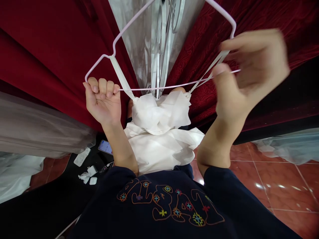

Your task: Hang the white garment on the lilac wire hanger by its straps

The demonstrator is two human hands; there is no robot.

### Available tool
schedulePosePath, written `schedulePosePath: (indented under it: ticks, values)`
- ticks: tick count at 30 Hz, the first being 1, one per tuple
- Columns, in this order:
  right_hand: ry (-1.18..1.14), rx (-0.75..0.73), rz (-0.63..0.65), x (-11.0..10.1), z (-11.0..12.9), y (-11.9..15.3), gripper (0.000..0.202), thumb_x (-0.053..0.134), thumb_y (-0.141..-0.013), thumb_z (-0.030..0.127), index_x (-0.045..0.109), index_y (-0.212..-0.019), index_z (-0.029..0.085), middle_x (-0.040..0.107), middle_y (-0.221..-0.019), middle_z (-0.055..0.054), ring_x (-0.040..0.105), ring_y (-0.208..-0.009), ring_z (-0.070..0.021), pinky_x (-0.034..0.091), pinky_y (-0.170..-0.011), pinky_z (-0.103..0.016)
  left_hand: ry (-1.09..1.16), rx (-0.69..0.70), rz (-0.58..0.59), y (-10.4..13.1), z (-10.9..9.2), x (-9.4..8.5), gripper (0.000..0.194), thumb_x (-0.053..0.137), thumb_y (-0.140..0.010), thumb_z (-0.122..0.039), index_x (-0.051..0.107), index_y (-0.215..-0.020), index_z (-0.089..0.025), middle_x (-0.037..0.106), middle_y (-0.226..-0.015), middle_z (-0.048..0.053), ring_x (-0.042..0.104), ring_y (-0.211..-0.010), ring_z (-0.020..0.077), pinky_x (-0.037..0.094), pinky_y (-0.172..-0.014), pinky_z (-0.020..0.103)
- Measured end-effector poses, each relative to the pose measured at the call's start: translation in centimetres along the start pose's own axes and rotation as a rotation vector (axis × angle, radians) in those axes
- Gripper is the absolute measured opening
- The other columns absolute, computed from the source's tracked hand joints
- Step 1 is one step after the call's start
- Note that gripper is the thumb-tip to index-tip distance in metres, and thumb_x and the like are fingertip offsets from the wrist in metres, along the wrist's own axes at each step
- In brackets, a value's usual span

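My left hand (104, 99) is closed around the lower left corner of a thin pale pink clothes hanger (134, 18). From the hanger hangs a white dress (159, 114) with a ruffled top, its lower part bunched over my lap. The left strap (122, 78) is looped at the hanger's left notch. My right hand (251, 66), slightly blurred, is at the hanger's right end, thumb and forefinger apart. The right strap (211, 68) runs up beneath that forefinger. Its upper end and the hanger's right corner are hidden behind this hand.
Red curtains (62, 43) hang on both sides, with grey-white fabric and more hangers (161, 39) between them. At lower left, a black surface (50, 205) bears a phone (106, 147), a white charger (92, 171) and small white items. Red tiles (279, 179) cover the floor.
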State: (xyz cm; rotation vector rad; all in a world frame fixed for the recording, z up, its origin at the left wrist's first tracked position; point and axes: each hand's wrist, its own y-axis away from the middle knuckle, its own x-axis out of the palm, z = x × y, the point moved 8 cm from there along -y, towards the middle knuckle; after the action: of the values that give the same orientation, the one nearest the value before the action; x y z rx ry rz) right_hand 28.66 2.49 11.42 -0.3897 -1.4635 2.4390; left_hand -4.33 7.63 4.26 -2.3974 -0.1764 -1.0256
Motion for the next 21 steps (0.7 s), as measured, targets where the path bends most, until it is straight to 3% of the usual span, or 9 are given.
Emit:
schedulePosePath:
  ticks: [4, 6, 11, 13, 16, 18, 21]
  values:
    - [0.055, 0.068, 0.443, 5.9, 0.4, 2.4, 0.025, 0.069, -0.104, 0.04, 0.079, -0.125, 0.032, 0.081, -0.122, -0.005, 0.074, -0.112, -0.0248, 0.055, -0.1, -0.048, -0.191, 0.023, -0.011, -0.1, 0.1, -0.6, 0.055, 0.057, -0.115, -0.057, 0.034, -0.077, -0.024, 0.033, -0.067, -0.001, 0.05, -0.069, 0.0193, 0.047, -0.077, 0.035]
    - [0.129, 0.085, 0.511, 7.5, -0.4, 3.9, 0.024, 0.066, -0.105, 0.046, 0.079, -0.119, 0.032, 0.082, -0.121, -0.002, 0.075, -0.11, -0.0238, 0.052, -0.104, -0.049, -0.239, 0.005, -0.029, 0.1, 0.3, -0.9, 0.058, 0.062, -0.11, -0.066, 0.037, -0.077, -0.025, 0.042, -0.071, 0.0, 0.057, -0.078, 0.0207, 0.052, -0.084, 0.035]
    - [0.204, 0.082, 0.39, 7.7, -1.4, 6.3, 0.023, 0.062, -0.107, 0.045, 0.08, -0.113, 0.031, 0.082, -0.126, 0.0, 0.072, -0.114, -0.0229, 0.043, -0.114, -0.05, -0.236, -0.13, -0.059, 1.4, 1.9, -0.4, 0.051, 0.057, -0.112, -0.064, 0.051, -0.082, -0.023, 0.063, -0.09, 0.004, 0.068, -0.099, 0.019, 0.056, -0.1, 0.034]
    - [0.207, 0.087, 0.374, 7.5, -1.2, 6.6, 0.022, 0.062, -0.107, 0.044, 0.08, -0.112, 0.031, 0.082, -0.126, 0.001, 0.072, -0.114, -0.0224, 0.043, -0.114, -0.05, -0.416, -0.177, -0.05, 2.0, 2.5, 0.0, 0.049, 0.061, -0.108, -0.065, 0.06, -0.084, -0.023, 0.069, -0.097, 0.007, 0.071, -0.103, 0.0225, 0.058, -0.093, 0.034]
    - [0.217, 0.107, 0.372, 7.6, -1.1, 6.5, 0.022, 0.062, -0.107, 0.044, 0.08, -0.11, 0.031, 0.083, -0.123, 0.002, 0.072, -0.11, -0.0211, 0.043, -0.112, -0.047, -0.684, -0.186, 0.018, 2.8, 2.5, 0.9, 0.039, 0.068, -0.106, -0.055, 0.072, -0.084, -0.022, 0.074, -0.098, 0.009, 0.07, -0.096, 0.0221, 0.056, -0.077, 0.029]
    - [0.21, 0.121, 0.368, 7.7, -1.1, 6.3, 0.021, 0.062, -0.108, 0.042, 0.079, -0.108, 0.03, 0.084, -0.12, 0.002, 0.073, -0.107, -0.0203, 0.044, -0.11, -0.046, -0.776, -0.207, 0.105, 3.3, 2.3, 1.5, 0.038, 0.069, -0.107, -0.05, 0.077, -0.083, -0.022, 0.074, -0.093, 0.009, 0.066, -0.085, 0.0198, 0.053, -0.069, 0.028]
    - [0.2, 0.149, 0.325, 7.4, -1.5, 6.1, 0.018, 0.064, -0.106, 0.04, 0.077, -0.11, 0.028, 0.083, -0.11, 0.002, 0.072, -0.098, -0.0193, 0.046, -0.105, -0.044, -0.823, -0.272, 0.219, 4.2, 1.7, 2.2, 0.041, 0.072, -0.106, -0.056, 0.082, -0.088, -0.021, 0.075, -0.09, 0.01, 0.055, -0.067, 0.0169, 0.044, -0.056, 0.03]
